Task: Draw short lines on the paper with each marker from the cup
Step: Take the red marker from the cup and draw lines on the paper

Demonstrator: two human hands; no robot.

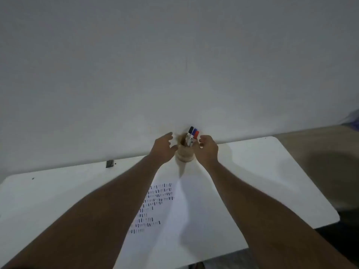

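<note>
White table against wall, cup of markers flanked by spread left hand, loosely curled, empty right hand, lined paper nearer.

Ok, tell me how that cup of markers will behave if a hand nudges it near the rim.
The cup looks tall and narrow, so a push near the rim would probably tip it rather than slide it. The three markers stand well above the rim and lean right, likely making it top-heavy that way. Both hands flank it, so steadying looks easy.
</note>
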